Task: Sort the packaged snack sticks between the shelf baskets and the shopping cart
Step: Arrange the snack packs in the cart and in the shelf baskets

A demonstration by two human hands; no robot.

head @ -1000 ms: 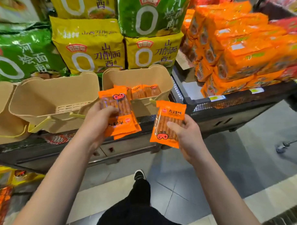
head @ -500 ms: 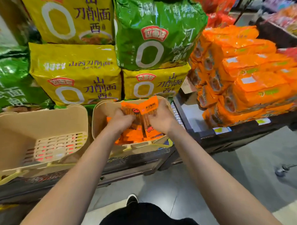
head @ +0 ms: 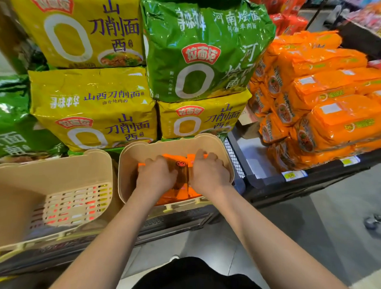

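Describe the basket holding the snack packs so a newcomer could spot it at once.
Find the stacked yellow noodle bags. Two beige baskets stand in front of them. It is the right-hand basket, holding orange snack packs and both hands; the left basket shows none.

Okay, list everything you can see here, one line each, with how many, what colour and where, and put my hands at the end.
Orange snack stick packets: several, exact count hidden; orange; inside the right basket, under both hands.
Right beige plastic basket: one; beige; shelf edge, centre.
Left beige plastic basket: one; beige; shelf edge, left; no packets visible inside.
Yellow noodle multipacks: three; yellow; stacked behind the baskets.
Green noodle multipacks: two; green; one upper centre, one far left.
Orange noodle packs: many; orange; stacked on the right black shelf.
Yellow price tags: two; yellow; right shelf front edge.
Left hand: on the packets.
Right hand: on the packets.
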